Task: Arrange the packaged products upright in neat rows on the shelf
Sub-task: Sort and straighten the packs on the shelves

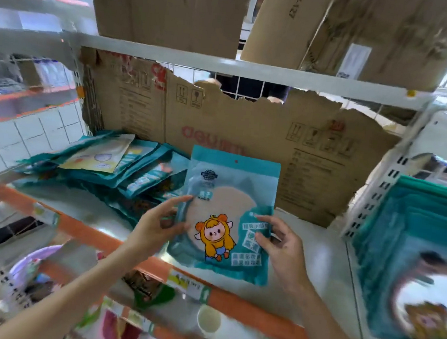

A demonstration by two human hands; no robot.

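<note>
Holding one teal packet [226,213] upright above the shelf [305,248]: left hand [157,225] pinches its left edge, right hand [277,245] grips its right edge, cartoon front facing the camera. More teal packets [113,167] lie flat in a loose pile at the shelf's back left. A torn cardboard sheet [248,128] lines the back. Orange shelf edge [153,266] sits below.
</note>
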